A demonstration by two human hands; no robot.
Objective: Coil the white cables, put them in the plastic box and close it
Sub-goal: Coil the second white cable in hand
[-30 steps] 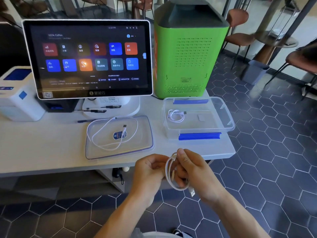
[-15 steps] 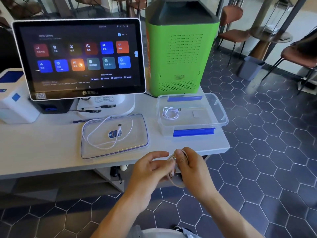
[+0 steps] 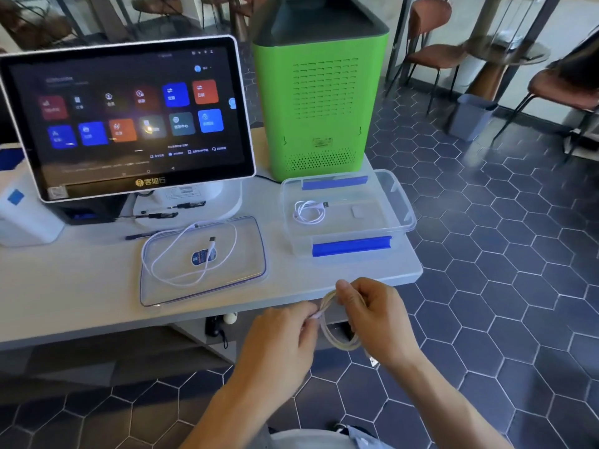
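A pale worktop point(image 3: 81, 296) fills mid-frame. Below its front edge, both hands pinch one coiled white cable point(image 3: 337, 332): left hand point(image 3: 285, 338) on its side, right hand point(image 3: 372, 315) on top. The open plastic box point(image 3: 402, 202) lies above, nearer the right hand.

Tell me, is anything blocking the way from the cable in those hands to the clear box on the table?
Nothing visible does. The coiled cable, held by the left hand and right hand, is just off the table edge. The plastic box sits open right behind it; its lid lies off to the left.
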